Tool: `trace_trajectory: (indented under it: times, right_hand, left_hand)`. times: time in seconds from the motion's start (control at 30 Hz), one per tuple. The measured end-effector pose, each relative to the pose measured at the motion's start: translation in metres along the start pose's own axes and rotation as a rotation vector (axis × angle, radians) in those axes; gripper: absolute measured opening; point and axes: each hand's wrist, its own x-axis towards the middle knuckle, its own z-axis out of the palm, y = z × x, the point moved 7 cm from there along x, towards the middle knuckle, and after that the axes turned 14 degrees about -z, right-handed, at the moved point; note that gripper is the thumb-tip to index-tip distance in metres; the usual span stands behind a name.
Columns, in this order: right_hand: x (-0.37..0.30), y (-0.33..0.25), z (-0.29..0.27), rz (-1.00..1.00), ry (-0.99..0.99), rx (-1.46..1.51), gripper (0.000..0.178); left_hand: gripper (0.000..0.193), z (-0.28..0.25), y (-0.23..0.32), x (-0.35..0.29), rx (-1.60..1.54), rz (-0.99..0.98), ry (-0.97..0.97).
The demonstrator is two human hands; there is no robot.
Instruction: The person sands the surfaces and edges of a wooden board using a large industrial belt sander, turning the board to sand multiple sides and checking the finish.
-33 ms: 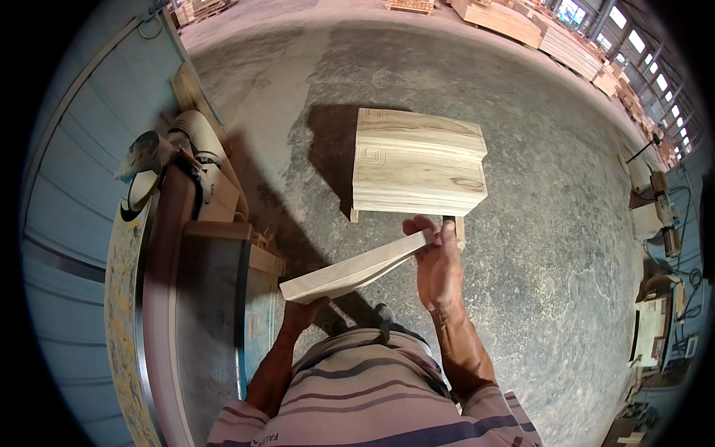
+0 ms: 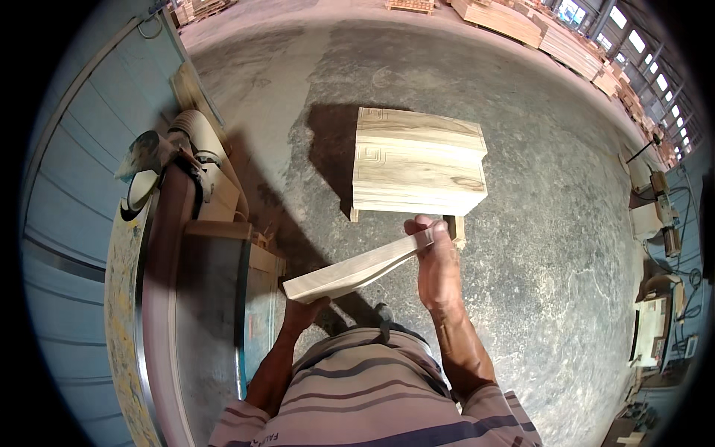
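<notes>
A pale wooden board is held up in front of my body, tilted so its right end is higher in the picture. My left hand grips it from below near the left end; part of its fingers is hidden behind the board. Around the right end my right hand is closed, thumb on the edge. Beyond the board stands a stack of light wooden panels, with carved angular spiral lines at the left corners. Wooden supports lie under the stack.
Close on my left is a belt sander with a long upright belt and a dark table. A blue metal wall rises behind it. Machinery with cables lines the right side. Piles of lumber stand far off.
The board and my right hand have shifted very slightly. Both hands keep their hold, and the panel stack stays where it was.
</notes>
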Motion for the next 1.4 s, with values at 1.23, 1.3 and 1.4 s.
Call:
trace_trajectory:
  times: [1.23,1.3,1.4]
  right_hand:
    - [0.004,0.119,-0.221,0.217,0.146,-0.134,0.053]
    - [0.008,0.097,-0.199,0.253,0.007,0.0,0.056]
    - [0.014,0.094,-0.209,0.182,0.085,-0.202,0.054]
  left_hand:
    - [0.058,-0.013,0.031,-0.047,-1.373,-0.01,0.004]
    - [0.054,-0.013,0.018,-0.043,-1.357,-0.021,0.013]
    - [0.05,-0.013,0.015,-0.052,-1.339,-0.083,0.073]
